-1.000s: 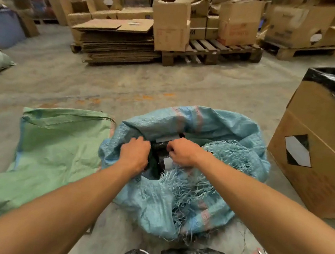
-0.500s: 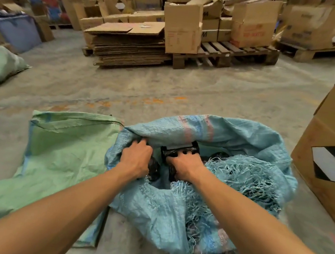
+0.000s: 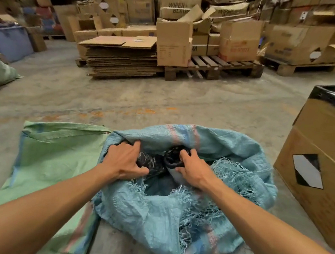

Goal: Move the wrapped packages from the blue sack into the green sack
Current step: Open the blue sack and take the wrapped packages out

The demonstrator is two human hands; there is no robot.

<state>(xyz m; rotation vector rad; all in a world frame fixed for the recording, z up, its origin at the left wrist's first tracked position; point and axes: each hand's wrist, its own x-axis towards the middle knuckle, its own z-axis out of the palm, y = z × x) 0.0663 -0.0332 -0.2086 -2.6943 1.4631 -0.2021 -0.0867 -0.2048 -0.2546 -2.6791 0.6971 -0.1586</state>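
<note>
Both hands reach into the blue sack [image 3: 173,216] to lift packages out. The left hand [image 3: 124,159] grabs 1 black package [image 3: 150,163]. The right hand [image 3: 194,170] grabs another package [image 3: 172,156], maybe to carry both to the green sack [image 3: 56,156].

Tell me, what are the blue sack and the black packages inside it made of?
The blue sack looks like woven plastic strips, matte: a criss-cross weave shows, and loose threads fray at its torn edge. The black packages, one under the left hand at and one by the right hand at, seem wrapped in thin glossy plastic film, crinkled and shiny. What is inside cannot be seen.
</note>
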